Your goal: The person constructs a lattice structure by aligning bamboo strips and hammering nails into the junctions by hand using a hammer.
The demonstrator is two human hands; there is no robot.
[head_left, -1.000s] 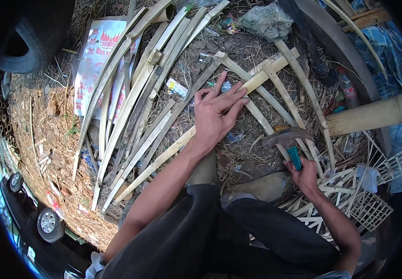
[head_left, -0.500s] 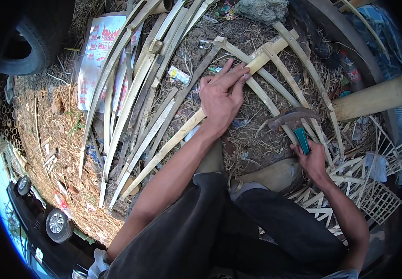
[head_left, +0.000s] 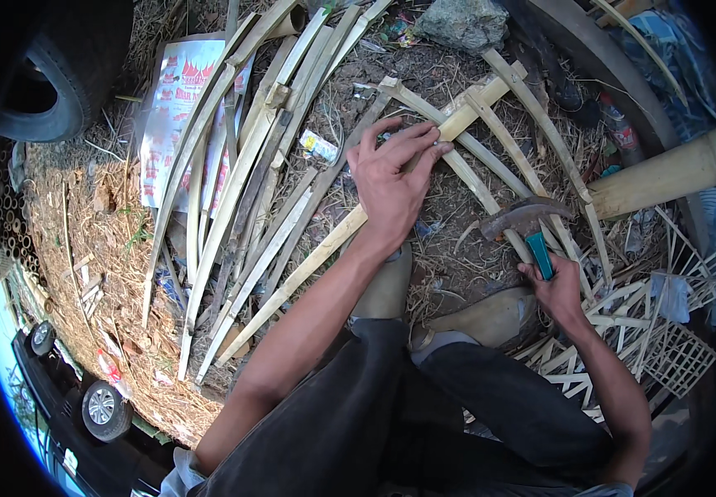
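Note:
A long pale bamboo strip (head_left: 459, 123) lies slantwise across several other split bamboo strips. Over it is my left hand (head_left: 389, 178), thumb and forefinger tips pinched close together where it crosses another strip (head_left: 474, 184). A tiny bright spot shows at those fingertips, too small to name; the other fingers are bent and raised. My right hand (head_left: 558, 291) is wrapped round the green handle of a claw hammer (head_left: 528, 217). Its dark, curved metal head hangs above the crossing strips, to the right of my left hand.
Split bamboo strips (head_left: 238, 174) lie piled at the left, partly over a printed sheet (head_left: 159, 157). A grey rock (head_left: 463, 23) sits at the top. A thick bamboo pole (head_left: 673, 172) juts in from the right, above a bamboo lattice (head_left: 681, 358). A tyre (head_left: 64, 99) stands far left.
My left hand's fingers have lifted and bent more, the thumb and forefinger staying at the crossing. The hammer has shifted very slightly. The view has tilted a little.

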